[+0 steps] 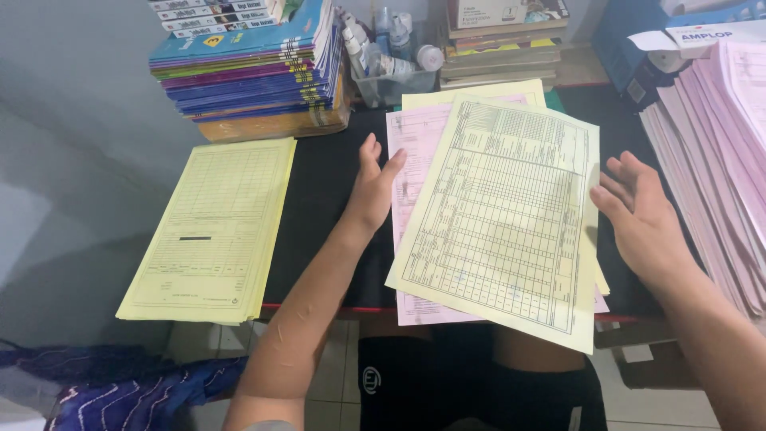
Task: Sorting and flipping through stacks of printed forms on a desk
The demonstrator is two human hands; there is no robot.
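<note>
Yellow form sheet [503,223] lay atop pink sheets [415,144] | left hand [371,191] open, at its left edge | right hand [638,211] open, beside right edge | bench [319,199] black.

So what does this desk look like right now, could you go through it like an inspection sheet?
Surface: black desk top, mostly covered with paper.
Job's things: loose yellow form tilted atop pink sheets between the hands.
Clutter: yellow form stack at left; pink sheet pile at right; book stack; tub of small bottles.
Hands: left hand and right hand open, flanking the form; contact unclear.
Cables: nothing seen.
Surroundings: grey wall, patterned blue cloth on the tiled floor.
</note>
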